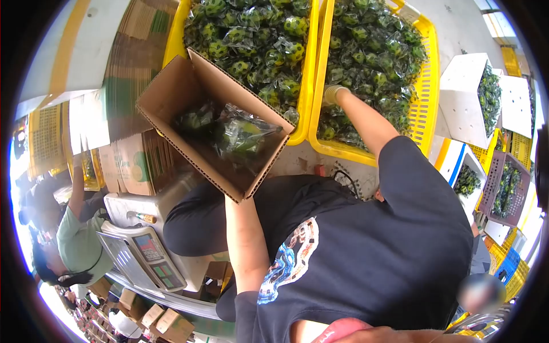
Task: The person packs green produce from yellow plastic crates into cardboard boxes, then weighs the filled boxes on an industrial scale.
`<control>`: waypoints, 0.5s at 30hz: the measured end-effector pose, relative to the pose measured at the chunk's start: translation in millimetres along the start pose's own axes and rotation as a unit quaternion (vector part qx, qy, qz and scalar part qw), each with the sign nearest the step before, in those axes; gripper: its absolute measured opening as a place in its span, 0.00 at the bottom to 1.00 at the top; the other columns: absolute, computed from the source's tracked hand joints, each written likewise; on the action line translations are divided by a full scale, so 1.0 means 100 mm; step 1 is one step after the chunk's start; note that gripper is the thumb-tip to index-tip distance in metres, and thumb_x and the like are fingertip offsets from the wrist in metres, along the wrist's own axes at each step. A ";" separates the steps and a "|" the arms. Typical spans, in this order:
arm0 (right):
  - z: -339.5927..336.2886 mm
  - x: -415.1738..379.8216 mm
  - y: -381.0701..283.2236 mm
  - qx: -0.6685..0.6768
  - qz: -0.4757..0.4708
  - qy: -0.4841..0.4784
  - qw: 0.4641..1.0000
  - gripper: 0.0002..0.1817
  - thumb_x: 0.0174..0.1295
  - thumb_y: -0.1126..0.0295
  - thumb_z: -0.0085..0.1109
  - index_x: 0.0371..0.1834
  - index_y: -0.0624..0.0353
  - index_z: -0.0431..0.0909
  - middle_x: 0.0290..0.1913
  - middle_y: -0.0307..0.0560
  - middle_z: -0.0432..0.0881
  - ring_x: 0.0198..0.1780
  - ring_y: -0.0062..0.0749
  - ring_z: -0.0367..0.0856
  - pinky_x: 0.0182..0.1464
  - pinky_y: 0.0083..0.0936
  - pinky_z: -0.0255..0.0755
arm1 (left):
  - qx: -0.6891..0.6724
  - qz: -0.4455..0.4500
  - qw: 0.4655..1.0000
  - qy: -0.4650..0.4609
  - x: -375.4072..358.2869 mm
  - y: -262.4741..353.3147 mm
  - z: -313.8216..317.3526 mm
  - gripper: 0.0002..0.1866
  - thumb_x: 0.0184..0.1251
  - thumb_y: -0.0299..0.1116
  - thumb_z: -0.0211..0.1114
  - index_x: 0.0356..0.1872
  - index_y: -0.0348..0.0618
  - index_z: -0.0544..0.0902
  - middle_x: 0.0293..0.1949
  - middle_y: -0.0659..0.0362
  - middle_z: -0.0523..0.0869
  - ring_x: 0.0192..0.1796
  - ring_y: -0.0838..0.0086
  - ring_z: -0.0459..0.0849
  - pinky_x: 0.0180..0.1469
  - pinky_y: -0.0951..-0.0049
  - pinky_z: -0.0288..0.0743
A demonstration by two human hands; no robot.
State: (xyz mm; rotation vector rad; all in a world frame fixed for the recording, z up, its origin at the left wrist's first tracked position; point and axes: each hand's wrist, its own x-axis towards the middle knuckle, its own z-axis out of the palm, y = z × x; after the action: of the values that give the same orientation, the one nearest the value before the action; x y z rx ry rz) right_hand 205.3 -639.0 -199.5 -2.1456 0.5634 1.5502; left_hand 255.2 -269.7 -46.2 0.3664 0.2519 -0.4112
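Cardboard box (171,94): bagged produce (246,137); left hand hidden by it. Yellow crate (424,111), right of box: similar bags (372,63), right hand (332,95) among. Both grips untellable.

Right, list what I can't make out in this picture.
All in the head view:
Left hand: hidden behind the box; only its forearm shows.
Right hand: mostly hidden among the packets in the right crate, so its grip is unclear.
Left crate: far end cut off by the top edge.
Scale: key labels too small to read.
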 end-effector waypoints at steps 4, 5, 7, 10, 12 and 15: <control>0.10 0.23 0.15 0.018 -0.025 0.059 0.998 0.43 0.52 0.62 0.64 0.73 0.48 0.55 0.67 0.49 0.67 0.62 0.46 0.71 0.58 0.43 0.71 | -0.008 0.007 1.000 -0.010 0.08 0.04 -0.01 0.38 0.60 0.56 0.59 0.66 0.42 0.67 0.63 0.49 0.71 0.63 0.55 0.71 0.67 0.53 0.62; 0.16 0.21 0.24 0.050 -0.046 0.090 0.994 0.42 0.52 0.63 0.64 0.72 0.49 0.57 0.66 0.49 0.69 0.60 0.46 0.73 0.56 0.42 0.73 | -0.009 0.008 1.000 -0.008 0.08 0.06 -0.03 0.38 0.60 0.56 0.59 0.66 0.42 0.67 0.63 0.49 0.71 0.63 0.55 0.71 0.67 0.53 0.62; 0.22 -0.07 0.42 0.133 -0.087 0.183 0.970 0.43 0.48 0.65 0.66 0.71 0.53 0.59 0.53 0.52 0.79 0.46 0.40 0.80 0.45 0.35 0.75 | -0.016 0.014 1.000 -0.010 0.10 0.11 -0.04 0.38 0.60 0.55 0.59 0.66 0.42 0.67 0.63 0.49 0.71 0.63 0.55 0.71 0.67 0.53 0.62; 0.20 -0.94 0.45 0.451 -0.176 0.153 0.862 0.40 0.44 0.71 0.68 0.66 0.58 0.65 0.44 0.44 0.81 0.42 0.26 0.77 0.39 0.23 0.73 | -0.025 0.016 1.000 -0.009 0.14 0.14 -0.08 0.38 0.60 0.55 0.59 0.66 0.41 0.67 0.63 0.49 0.71 0.63 0.55 0.72 0.67 0.53 0.63; 0.13 -1.50 0.42 0.546 -0.174 0.180 0.799 0.35 0.45 0.73 0.67 0.60 0.62 0.67 0.38 0.44 0.81 0.33 0.28 0.79 0.35 0.22 0.75 | -0.026 0.011 0.999 -0.017 0.21 0.15 -0.09 0.38 0.60 0.55 0.59 0.66 0.41 0.67 0.63 0.49 0.71 0.62 0.55 0.72 0.67 0.53 0.63; -0.09 -2.36 0.27 0.627 -0.311 0.187 0.689 0.27 0.47 0.76 0.64 0.54 0.61 0.71 0.42 0.47 0.81 0.39 0.32 0.81 0.42 0.28 0.79 | -0.045 0.010 0.997 -0.067 0.28 0.15 -0.24 0.37 0.60 0.54 0.59 0.65 0.40 0.67 0.62 0.49 0.73 0.61 0.55 0.74 0.65 0.54 0.66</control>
State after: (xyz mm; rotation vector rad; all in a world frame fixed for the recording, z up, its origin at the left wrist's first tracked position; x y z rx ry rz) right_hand 128.4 -648.9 25.1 -1.2269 0.6291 0.1002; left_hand 283.0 -257.0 -72.7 0.2517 0.1347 -0.4025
